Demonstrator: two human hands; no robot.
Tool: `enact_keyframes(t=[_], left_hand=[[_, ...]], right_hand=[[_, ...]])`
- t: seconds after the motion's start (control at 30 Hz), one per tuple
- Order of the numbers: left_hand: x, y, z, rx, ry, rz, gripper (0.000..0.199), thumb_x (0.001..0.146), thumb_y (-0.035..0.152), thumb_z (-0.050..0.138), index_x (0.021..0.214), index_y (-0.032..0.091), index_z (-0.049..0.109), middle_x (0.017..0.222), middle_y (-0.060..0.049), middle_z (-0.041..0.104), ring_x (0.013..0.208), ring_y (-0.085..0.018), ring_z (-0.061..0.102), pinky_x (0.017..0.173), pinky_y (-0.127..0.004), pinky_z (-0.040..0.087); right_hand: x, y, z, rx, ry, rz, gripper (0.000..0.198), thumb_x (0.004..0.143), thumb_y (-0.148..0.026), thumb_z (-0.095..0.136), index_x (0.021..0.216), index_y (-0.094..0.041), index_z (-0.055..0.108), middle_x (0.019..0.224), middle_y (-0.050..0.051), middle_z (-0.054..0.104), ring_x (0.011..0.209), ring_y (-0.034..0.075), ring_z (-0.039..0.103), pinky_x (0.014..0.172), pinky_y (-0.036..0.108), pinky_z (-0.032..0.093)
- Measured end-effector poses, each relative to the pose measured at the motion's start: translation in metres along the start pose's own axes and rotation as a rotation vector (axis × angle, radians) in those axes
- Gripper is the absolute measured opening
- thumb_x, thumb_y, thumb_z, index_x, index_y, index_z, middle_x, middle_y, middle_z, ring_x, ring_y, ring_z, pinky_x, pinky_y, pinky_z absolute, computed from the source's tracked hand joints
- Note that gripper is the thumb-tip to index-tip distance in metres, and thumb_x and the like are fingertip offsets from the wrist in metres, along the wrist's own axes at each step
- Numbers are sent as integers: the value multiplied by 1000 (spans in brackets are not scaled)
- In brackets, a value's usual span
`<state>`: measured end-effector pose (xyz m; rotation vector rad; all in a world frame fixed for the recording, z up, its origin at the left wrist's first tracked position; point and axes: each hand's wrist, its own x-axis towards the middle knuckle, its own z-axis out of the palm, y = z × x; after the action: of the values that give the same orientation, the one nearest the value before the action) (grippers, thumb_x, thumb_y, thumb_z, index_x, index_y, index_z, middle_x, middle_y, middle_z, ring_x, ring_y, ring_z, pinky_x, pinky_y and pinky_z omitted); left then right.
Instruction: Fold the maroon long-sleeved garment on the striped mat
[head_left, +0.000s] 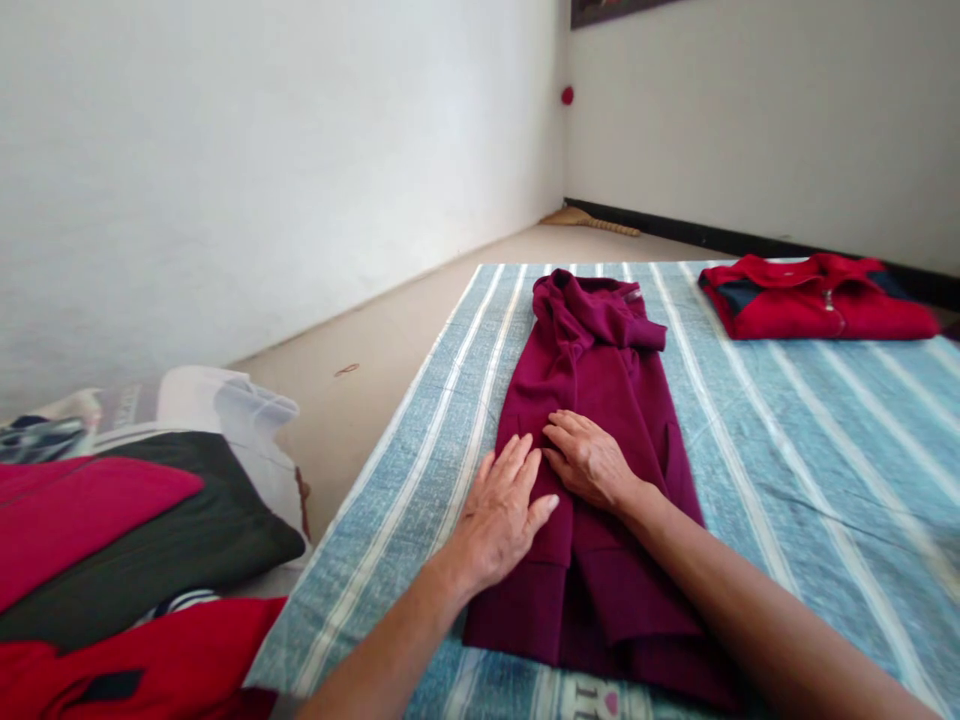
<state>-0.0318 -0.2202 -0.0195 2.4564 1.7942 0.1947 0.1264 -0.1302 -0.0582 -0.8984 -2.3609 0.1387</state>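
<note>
A maroon hooded sweatshirt point(607, 380) lies lengthwise on the blue and white striped cloth point(412, 450), its sides folded inward and its hood end farthest from me. My left hand point(499, 510) rests flat on the left side of the garment, fingers stretched out. Close beside it, my right hand point(589, 460) lies palm down near the middle of the garment, its fingers extended and pointing left. The fingertips of both hands nearly meet. Neither hand grasps the fabric. My right forearm covers part of the garment's right side.
A folded red jacket point(810, 300) with dark shoulders and a zip lies at the far right of the cloth. To the left is a pile of clothes, with a dark green garment point(172, 520) and a red one point(165, 660). A broom point(592, 220) lies by the far corner.
</note>
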Motion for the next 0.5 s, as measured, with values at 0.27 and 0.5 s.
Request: enact_keyframes(t=[0.27,0.5], left_hand=[[-13,21,6,68,-60,-15,56,92,38,45,140,11,37,147,-15,37,138,-27,28,112,-49,27],[-16,21,12,104,106,49,45,92,31,44,134,15,46,142,-14,46,132,-27,39,107,-49,35]], right_hand=[[-1,3,3,59,10,29,15,87,-20,52,97,-18,63,114,11,61,113,25,54,99,42,44],[4,2,3,47,37,22,13,85,-15,54,93,-18,63,109,10,63,109,22,56,97,36,46]])
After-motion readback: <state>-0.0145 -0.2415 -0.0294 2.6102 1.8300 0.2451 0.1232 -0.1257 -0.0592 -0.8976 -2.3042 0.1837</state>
